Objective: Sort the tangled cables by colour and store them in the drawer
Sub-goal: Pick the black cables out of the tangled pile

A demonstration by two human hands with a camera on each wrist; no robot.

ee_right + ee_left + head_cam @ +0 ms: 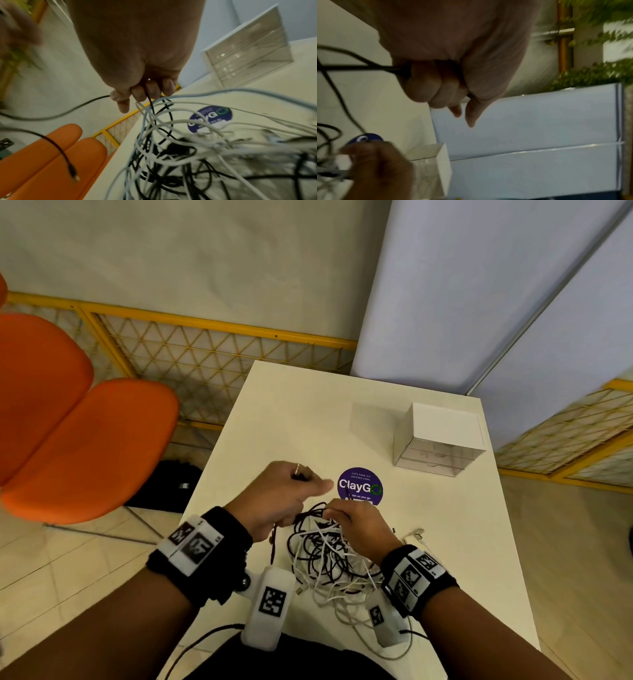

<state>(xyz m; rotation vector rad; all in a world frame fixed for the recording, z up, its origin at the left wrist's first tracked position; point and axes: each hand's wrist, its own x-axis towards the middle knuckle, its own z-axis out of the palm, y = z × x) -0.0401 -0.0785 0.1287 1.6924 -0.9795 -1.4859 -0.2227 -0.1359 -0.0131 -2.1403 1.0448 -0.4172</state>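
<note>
A tangle of black and white cables (329,559) lies on the near part of the white table (301,412). My left hand (284,498) is above the pile's left side, its fingers curled round a black cable (368,67) that runs back into the pile; the cable's free end hangs below the hand. My right hand (356,529) sits on the pile's top, pinching a black cable (150,102) and some white strands (171,121) in curled fingers. A small white drawer unit (442,440) with clear fronts stands at the table's far right, all drawers shut.
A round purple sticker (359,487) marks the table just beyond my hands. A small white connector (416,534) lies right of the pile. Orange chairs (85,440) stand left of the table, with a black bag (164,487) on the floor. A yellow mesh fence (205,361) runs behind.
</note>
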